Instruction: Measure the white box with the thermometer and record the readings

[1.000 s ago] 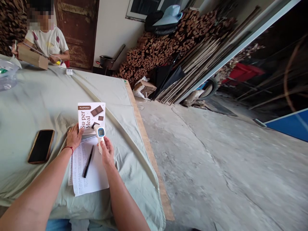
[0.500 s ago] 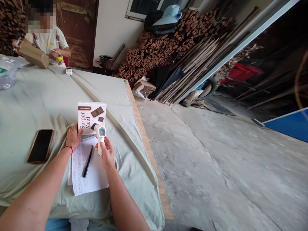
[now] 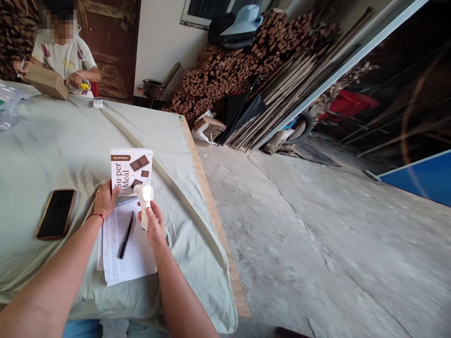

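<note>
My left hand point(image 3: 105, 198) grips the lower left edge of a white box point(image 3: 121, 170) printed with chocolate pieces and the words "Su-per Meal". In my right hand point(image 3: 155, 223) is a white infrared thermometer point(image 3: 143, 204), its fingers wrapped round the handle. The thermometer's head is in front of the box's lower right corner, its screen looking bright white. Beneath my hands lies an open notebook point(image 3: 137, 258) with handwriting on the left page. A black pen point(image 3: 127, 234) rests across it. To the left of my left hand lies a phone point(image 3: 56, 213) with a dark screen.
A cloth-covered table point(image 3: 70, 150) ends at a wooden edge point(image 3: 207, 202) on the right, with concrete floor beyond. Across the table a person point(image 3: 66, 61) handles a cardboard box point(image 3: 47, 82). A small white object point(image 3: 97, 103) lies near them. Stacked firewood point(image 3: 218, 70) lines the wall.
The thermometer's screen has gone from a blue-edged dark display to bright white, and its head has tilted slightly. The whole view has shifted a little; my hands keep their grips.
</note>
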Motion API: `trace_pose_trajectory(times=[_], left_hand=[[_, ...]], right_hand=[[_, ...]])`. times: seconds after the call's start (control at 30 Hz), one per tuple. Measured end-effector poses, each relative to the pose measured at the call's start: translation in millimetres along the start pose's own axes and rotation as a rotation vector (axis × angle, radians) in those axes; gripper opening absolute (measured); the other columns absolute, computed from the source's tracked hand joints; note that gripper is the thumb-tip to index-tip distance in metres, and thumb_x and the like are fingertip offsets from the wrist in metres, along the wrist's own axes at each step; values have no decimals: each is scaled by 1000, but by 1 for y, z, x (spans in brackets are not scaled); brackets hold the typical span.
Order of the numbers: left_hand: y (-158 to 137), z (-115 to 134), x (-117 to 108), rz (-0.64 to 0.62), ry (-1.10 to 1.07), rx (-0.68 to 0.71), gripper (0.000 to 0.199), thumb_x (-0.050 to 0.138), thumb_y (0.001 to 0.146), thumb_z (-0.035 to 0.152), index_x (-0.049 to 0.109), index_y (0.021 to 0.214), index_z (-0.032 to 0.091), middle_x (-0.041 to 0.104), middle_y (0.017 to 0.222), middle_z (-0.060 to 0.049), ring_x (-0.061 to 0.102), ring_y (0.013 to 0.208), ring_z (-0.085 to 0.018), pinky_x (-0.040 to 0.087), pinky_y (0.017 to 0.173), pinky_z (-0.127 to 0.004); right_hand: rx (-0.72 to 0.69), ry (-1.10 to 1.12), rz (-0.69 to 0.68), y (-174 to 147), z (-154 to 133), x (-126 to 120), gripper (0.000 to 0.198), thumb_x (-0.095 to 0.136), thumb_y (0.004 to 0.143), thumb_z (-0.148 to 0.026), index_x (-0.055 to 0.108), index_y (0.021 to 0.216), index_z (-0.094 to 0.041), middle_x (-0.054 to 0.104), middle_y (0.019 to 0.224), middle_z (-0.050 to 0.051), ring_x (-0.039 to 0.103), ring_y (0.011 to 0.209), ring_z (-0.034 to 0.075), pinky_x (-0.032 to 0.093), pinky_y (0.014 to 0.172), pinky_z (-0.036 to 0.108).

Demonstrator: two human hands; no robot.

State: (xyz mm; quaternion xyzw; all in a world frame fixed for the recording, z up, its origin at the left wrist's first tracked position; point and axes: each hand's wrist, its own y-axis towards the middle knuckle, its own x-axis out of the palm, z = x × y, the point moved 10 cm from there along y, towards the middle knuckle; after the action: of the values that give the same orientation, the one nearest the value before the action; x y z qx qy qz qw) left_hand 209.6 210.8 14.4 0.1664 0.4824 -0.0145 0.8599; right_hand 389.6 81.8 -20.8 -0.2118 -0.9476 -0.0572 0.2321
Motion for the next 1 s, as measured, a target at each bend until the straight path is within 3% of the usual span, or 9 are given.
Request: trace_pose_trajectory(times=[0.4, 0.53, 0.63, 0.77, 0.87, 1.0], left_hand=[[1, 3, 1, -18, 7, 2, 54, 30, 105, 49, 57, 137, 14, 69, 127, -21, 62, 124, -37, 48, 104, -50], [4, 1, 7, -104, 63, -34, 50, 46, 99, 44, 55, 139, 16, 67, 132, -20, 60, 128, -37, 47, 107, -51], [5, 6, 11, -171, 102, 14, 55, 60, 89, 38, 53, 139, 17, 63, 140, -19, 56, 133, -37, 45, 110, -51], [-3, 4, 10, -236, 155, 29, 60, 66, 84, 39, 53, 138, 17, 60, 142, -21, 54, 134, -40, 45, 109, -53], [-20, 3, 4, -246, 172, 65, 57, 60, 90, 42, 51, 141, 17, 59, 142, -20, 54, 133, -38, 43, 111, -53], [-51, 4, -3, -229, 158, 108, 61, 55, 93, 46, 47, 145, 14, 52, 148, -22, 47, 140, -37, 37, 117, -54]], right_hand=[[-19, -1, -13, -4, -3, 0, 60, 76, 75, -65, 67, 115, -21, 79, 99, 8, 63, 59, 13, 46, 54, 27], [-43, -30, -10, -4, -11, -1, 60, 77, 74, -65, 68, 113, -20, 79, 93, 6, 62, 57, 13, 47, 55, 27], [-67, -61, -30, -5, -20, 1, 60, 77, 74, -65, 68, 113, -21, 78, 91, 5, 61, 57, 13, 47, 54, 27], [-76, -113, -76, -11, -29, -2, 57, 75, 78, -63, 67, 115, -21, 78, 92, 5, 62, 59, 14, 48, 55, 29], [-58, -256, -52, -20, -29, -20, 57, 77, 76, -59, 68, 117, -20, 77, 93, 5, 65, 67, 16, 52, 64, 31], [-126, -663, 73, -32, -34, -58, 52, 82, 70, -50, 71, 113, -23, 75, 104, 6, 65, 86, 21, 53, 80, 36]])
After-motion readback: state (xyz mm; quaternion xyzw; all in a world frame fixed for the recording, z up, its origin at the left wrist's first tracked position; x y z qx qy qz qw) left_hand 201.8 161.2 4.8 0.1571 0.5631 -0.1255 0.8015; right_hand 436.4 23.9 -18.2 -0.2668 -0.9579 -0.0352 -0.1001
